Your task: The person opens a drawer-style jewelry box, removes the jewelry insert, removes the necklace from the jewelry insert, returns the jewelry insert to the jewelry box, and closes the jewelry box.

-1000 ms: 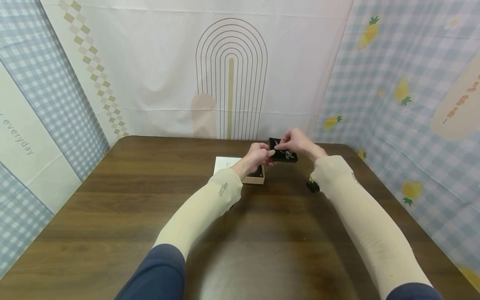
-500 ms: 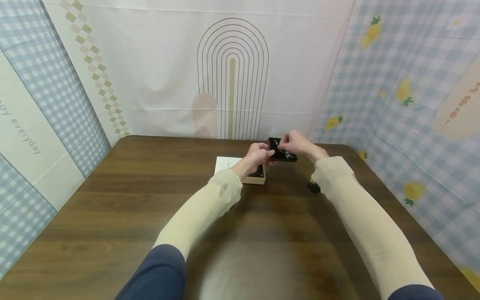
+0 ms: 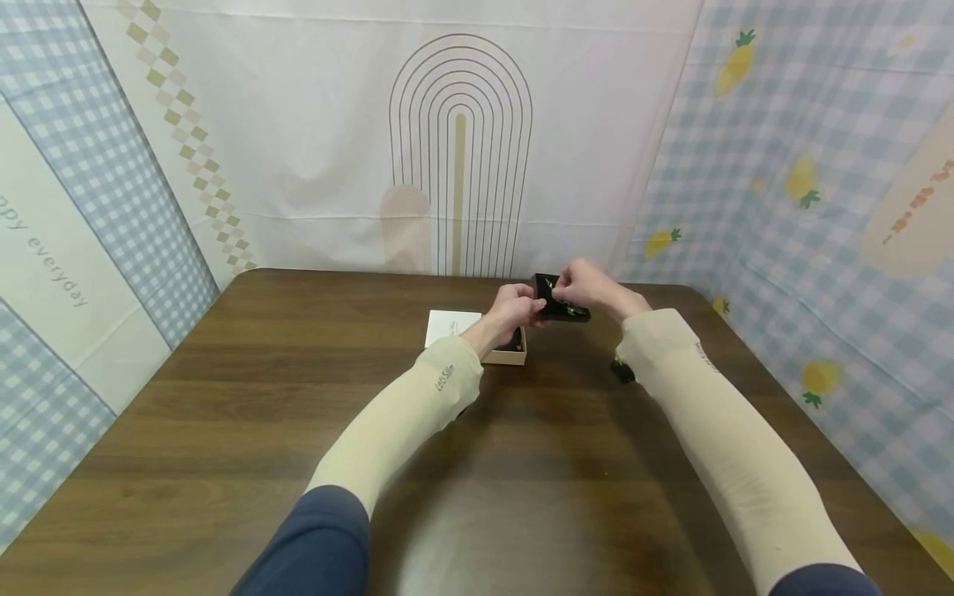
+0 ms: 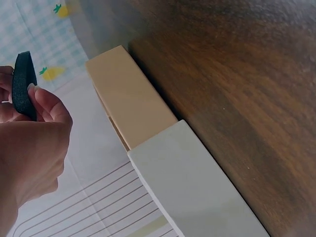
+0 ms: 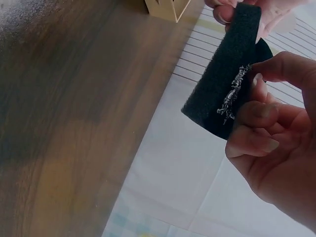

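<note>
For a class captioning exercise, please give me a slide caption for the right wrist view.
Left hand grips a dark pad while the right hand pinches at silvery jewellery on it.

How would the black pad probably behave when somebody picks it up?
The pad is probably flexible, since it looks bowed in the left wrist view. Its fuzzy surface suggests little slipping. It seems light: the left hand holds it by one edge.

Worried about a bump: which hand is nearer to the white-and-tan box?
Left: the left hand is just right of the white-and-tan box in the head view, partly overlapping it; the right hand is farther right, at the silvery chain.
</note>
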`<state>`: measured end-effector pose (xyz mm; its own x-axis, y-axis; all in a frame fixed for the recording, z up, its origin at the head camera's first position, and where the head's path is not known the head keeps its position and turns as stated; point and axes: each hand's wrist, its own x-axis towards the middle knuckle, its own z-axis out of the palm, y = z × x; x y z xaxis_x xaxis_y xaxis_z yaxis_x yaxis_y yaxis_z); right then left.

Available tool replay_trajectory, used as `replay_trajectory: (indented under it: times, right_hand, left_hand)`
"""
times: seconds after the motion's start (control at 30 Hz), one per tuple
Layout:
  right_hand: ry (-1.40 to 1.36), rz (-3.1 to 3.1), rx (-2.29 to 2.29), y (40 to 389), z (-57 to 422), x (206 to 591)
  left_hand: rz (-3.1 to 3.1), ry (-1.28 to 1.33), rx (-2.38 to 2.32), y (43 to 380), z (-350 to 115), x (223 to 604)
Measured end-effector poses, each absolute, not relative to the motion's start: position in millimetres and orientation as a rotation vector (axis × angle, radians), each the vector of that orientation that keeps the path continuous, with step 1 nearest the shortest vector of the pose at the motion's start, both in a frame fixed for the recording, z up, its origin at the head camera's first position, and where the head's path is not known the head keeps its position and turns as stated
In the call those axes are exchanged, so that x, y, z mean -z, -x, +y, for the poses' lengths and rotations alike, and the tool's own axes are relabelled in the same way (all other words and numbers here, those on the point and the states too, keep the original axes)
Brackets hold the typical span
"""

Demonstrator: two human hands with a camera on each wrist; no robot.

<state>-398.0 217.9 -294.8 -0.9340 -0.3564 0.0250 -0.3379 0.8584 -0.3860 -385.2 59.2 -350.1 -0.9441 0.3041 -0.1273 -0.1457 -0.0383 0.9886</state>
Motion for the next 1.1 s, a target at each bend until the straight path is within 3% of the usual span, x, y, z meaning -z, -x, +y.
replay_trajectory:
  times: [1.1]
  right_hand:
    - [0.084,2.572,1.439,397.9,227.5,286.3]
  left_hand:
    - [1.900,-0.146,-1.965,386.8,63.6,355.1]
